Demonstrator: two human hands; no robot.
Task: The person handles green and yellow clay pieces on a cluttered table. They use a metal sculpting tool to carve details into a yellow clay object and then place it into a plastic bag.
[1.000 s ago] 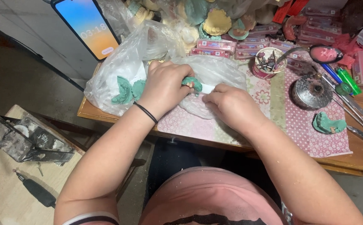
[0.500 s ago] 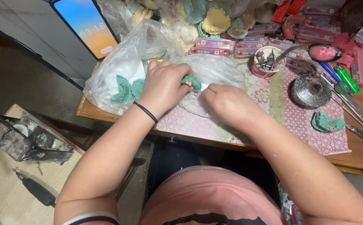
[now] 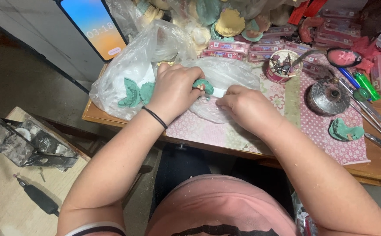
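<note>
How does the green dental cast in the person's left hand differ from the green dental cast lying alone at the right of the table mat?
The held green cast sits in the left hand and is mostly hidden by fingers; the lone green cast lies free and fully visible. The held cast is over a clear plastic bag; the lone cast rests on the patterned mat. The right hand is close to the held cast, far from the lone cast. Both are green.

Lit evenly from above, moderately bright; soft shadows only, darkest under the tabletop [image 3: 111,120] front edge. Glare on the clear plastic bag [image 3: 125,70] near the tabletop's left corner and on the glowing phone screen [image 3: 95,26]. Focus sharp at centre; slight wide-angle stretch and softness toward frame edges.
</note>
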